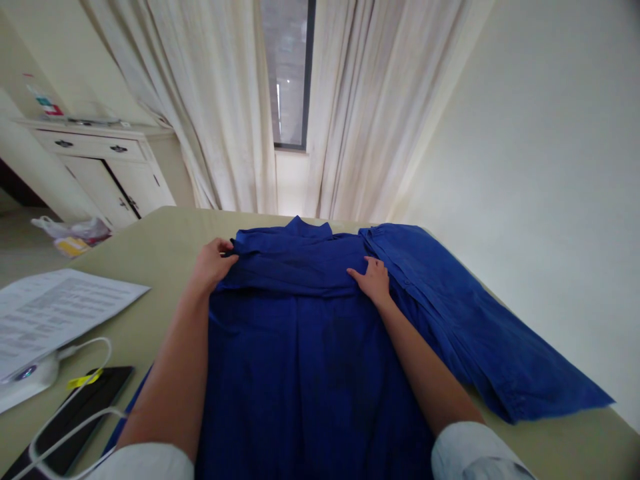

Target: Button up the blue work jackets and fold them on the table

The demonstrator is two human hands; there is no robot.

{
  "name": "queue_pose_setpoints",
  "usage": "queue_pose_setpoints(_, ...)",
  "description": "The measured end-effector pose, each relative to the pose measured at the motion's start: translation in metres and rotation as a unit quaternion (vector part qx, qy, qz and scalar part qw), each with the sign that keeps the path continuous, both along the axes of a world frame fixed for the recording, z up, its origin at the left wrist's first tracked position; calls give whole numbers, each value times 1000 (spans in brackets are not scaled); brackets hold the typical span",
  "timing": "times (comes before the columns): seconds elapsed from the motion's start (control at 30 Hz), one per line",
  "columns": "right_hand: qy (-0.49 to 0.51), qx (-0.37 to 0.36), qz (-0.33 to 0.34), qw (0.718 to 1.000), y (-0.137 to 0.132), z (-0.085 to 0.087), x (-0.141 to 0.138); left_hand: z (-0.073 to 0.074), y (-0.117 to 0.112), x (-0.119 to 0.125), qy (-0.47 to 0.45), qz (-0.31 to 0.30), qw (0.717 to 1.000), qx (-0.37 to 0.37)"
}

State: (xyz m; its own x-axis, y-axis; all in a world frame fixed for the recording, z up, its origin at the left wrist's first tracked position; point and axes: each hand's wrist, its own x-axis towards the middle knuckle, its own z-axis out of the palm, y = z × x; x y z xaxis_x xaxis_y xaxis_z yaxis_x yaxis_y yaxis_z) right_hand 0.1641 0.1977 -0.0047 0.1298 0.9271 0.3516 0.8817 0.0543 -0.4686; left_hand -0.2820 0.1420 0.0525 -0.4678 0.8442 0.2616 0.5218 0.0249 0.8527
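Note:
A dark blue long-sleeved shirt [310,360] lies spread on the table, its collar [309,228] toward the far edge. Across its upper part runs a folded band of the same cloth [300,263]. My left hand [213,265] pinches the cloth at the left shoulder edge between thumb and fingers. On the right, my right hand [373,279] rests on the band near its end, thumb and fingers apart. One blue sleeve [470,313] stretches out to the right, down toward the near table edge. The shirt's lower end runs out of view.
The pale green table [165,247] meets a white wall on the right. At left lie printed sheets [85,300], a white device [35,375] with a looping cable [65,427], and a black flat object [100,393]. Behind are curtains [215,100] and a white cabinet [100,167].

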Motion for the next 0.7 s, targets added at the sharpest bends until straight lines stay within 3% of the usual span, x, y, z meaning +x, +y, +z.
queue_pose_setpoints(0.1,16,-15,6,1000,8,-7,12,6,5,8,-158,-79,972,158)
queue_pose_setpoints(0.17,26,5,9,1000,11,-10,16,1,8,10,-200,-61,958,197)
queue_pose_setpoints(0.2,29,17,6,999,12,-12,17,-4,9,9,-192,-20,967,168)
queue_pose_setpoints(0.3,33,37,-11,999,9,-17,15,-26,7,4,-121,129,984,-15)
queue_pose_setpoints(0.4,37,42,-20,998,5,-21,11,-38,3,2,-35,163,980,-104)
queue_pose_setpoints(0.5,42,46,-25,998,2,-21,8,-38,5,8,10,124,989,-76)
queue_pose_setpoints(0.6,46,49,-34,997,0,-18,7,-37,8,16,-79,47,995,42)
queue_pose_setpoints(0.67,42,56,-29,997,-2,-14,6,-40,8,17,-105,48,990,82)
queue_pose_setpoints(0.7,38,61,-21,997,-4,-12,5,-41,6,16,-91,78,990,74)
